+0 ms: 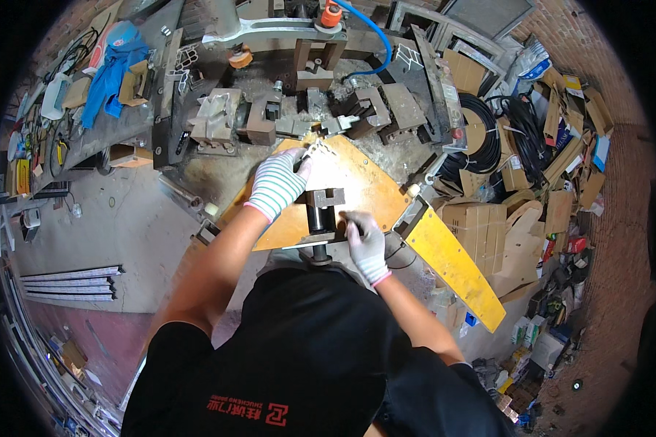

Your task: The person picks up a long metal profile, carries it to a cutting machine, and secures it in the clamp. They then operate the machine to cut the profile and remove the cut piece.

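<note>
Head view: at the fingertips of the left grip point(278, 183), a pale profile piece point(326, 149), small and washed out by glare, just ahead of the thumb and slightly right. Left grip gloved in white with green stripes, fingers stretched forward, thumb a little apart; too bright to tell whether closed on the piece or merely touching. Beneath piece and left grip, a yellow plate point(375, 178). Right of the left grip and closer in toward the black shirt point(306, 349), a brown metal block point(326, 197) atop a black cylinder point(319, 218). Just right of the cylinder, the right grip point(366, 251), gloved too, fingers curled; cannot tell whether around anything. Ahead of both grips, heavy metal blocks point(257, 130) on the metal table point(211, 171), with a blue hose point(377, 36) beyond. Right of the right grip, a long yellow panel point(455, 269), then cardboard boxes point(474, 233). Well left of the left grip, a blue cloth point(113, 80) and, lower, pale bars point(69, 282).
</note>
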`<state>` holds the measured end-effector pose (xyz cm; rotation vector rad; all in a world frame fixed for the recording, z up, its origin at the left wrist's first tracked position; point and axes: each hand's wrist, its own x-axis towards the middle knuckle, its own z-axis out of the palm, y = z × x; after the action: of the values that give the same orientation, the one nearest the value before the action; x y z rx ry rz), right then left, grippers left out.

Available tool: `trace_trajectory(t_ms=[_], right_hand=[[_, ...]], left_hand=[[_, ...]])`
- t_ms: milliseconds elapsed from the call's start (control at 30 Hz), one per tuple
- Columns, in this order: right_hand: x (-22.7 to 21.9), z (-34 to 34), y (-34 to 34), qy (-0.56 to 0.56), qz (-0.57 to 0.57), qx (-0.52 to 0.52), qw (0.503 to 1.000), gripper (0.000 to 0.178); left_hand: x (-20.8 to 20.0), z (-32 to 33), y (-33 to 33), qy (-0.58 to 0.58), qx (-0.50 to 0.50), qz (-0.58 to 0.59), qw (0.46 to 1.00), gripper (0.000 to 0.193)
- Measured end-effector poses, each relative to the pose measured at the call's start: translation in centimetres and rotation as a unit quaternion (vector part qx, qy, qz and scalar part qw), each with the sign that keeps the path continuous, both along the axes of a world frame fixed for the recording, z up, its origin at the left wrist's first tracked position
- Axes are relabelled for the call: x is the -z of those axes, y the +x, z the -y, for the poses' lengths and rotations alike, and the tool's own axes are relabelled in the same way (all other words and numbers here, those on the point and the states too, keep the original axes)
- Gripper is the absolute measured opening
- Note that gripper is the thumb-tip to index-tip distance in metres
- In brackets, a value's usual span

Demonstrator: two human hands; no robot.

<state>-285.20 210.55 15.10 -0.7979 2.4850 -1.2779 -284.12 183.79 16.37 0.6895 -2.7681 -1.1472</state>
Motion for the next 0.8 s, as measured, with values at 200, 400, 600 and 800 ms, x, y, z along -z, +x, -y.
trace_trajectory(t_ms=[200, 400, 600, 800], right_hand=[[3.1, -4.9, 5.4, 0.083, 0.162, -0.014, 0.983, 0.022], [7.0, -5.3, 9.7, 0.154, 0.23, 0.032, 0.96, 0.046], [6.3, -2.8, 13.1, 0.196, 0.258, 0.111, 0.939, 0.085], [8.8, -2.0, 13.6, 0.197, 0.264, 0.129, 0.935, 0.061]], left_hand=[[0.6, -0.1, -0.2, 0.008, -0.014, 0.027, 0.999, 0.043], [0.4, 0.0, -0.3, 0.062, -0.032, 0.023, 0.997, 0.045], [0.1, -0.5, -0.1, -0.007, -0.031, 0.001, 1.0, 0.042], [0.5, -0.1, -0.4, 0.0, -0.02, -0.01, 1.0, 0.04]])
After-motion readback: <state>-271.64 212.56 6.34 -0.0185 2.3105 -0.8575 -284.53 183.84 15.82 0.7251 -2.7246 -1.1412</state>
